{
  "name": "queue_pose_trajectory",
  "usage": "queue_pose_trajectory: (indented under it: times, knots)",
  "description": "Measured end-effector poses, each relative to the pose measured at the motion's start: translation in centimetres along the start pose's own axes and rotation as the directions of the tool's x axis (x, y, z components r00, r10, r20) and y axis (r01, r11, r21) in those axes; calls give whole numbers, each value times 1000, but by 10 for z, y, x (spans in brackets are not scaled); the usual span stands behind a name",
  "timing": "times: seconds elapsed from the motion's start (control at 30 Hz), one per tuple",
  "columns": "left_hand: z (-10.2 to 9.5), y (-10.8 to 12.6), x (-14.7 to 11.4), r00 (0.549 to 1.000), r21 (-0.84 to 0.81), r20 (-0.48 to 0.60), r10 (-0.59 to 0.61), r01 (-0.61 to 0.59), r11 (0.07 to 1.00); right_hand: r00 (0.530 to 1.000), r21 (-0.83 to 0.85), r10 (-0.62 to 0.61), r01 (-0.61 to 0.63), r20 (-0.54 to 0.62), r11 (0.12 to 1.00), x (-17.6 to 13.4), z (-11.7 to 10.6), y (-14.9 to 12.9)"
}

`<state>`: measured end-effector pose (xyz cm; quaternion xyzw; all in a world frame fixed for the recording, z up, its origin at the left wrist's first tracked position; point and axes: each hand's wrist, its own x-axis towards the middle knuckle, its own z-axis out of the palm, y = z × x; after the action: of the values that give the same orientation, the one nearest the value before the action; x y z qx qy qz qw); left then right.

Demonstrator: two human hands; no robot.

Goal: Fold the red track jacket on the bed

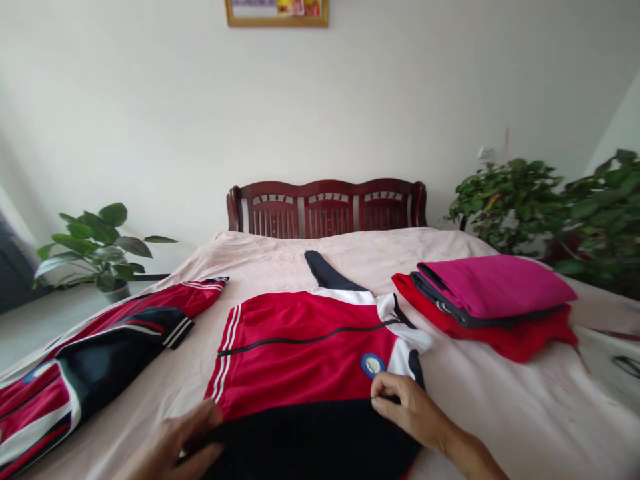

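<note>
Pinching smooth red jacket [300,353]; hands [405,403]

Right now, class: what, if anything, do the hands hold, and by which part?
Both hands, left hand and right hand, grip the red jacket at its black near part.
</note>
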<state>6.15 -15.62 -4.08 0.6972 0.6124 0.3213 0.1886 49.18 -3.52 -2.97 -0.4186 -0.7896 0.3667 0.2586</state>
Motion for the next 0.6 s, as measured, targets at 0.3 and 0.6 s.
queue_pose_trajectory:
  times: [0.3, 0.6]
  knots:
    - [-31, 76, 156, 887, -565, -341, -312, 72, 822, 779, 286, 189, -13, -598, 958, 35, -42, 57]
    - [20, -16, -4, 985, 115, 128, 115, -130, 985, 903, -559, -290, 69, -317, 826, 1, -66, 119]
